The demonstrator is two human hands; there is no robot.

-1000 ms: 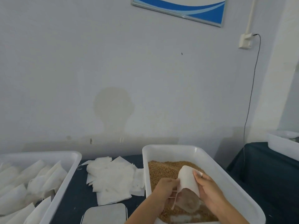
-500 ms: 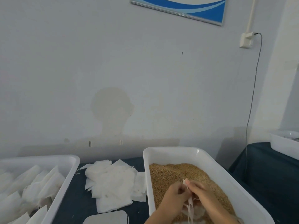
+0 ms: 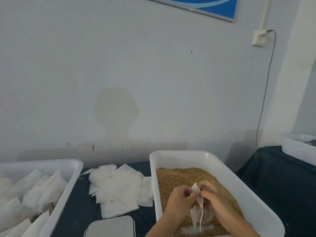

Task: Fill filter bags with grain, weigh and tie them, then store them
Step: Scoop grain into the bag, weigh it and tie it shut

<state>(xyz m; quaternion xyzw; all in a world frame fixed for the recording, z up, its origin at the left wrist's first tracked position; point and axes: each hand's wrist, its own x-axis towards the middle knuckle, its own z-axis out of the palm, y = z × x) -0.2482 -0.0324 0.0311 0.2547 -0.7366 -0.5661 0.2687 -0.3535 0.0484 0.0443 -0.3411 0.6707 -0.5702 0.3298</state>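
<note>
Dark cloth table (image 3: 280,177) bears a smooth white tub (image 3: 222,166) of granular tan grain (image 3: 179,177), above which left hand (image 3: 181,199) and right hand (image 3: 213,197) pinch a thin papery filter bag (image 3: 196,207).

Your left hand (image 3: 181,196) and right hand (image 3: 212,195) pinch a filter bag (image 3: 196,208) over the grain tub (image 3: 177,157) | loose bags (image 3: 118,187) just left of tub | scale (image 3: 110,227) left-front | filled-bag tray (image 3: 68,170) far left

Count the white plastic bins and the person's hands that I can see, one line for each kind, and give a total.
White plastic bins: 3 (grain bin, bin of bags at left, bin at right edge)
Hands: 2 (left hand, right hand)
Total: 5
</note>
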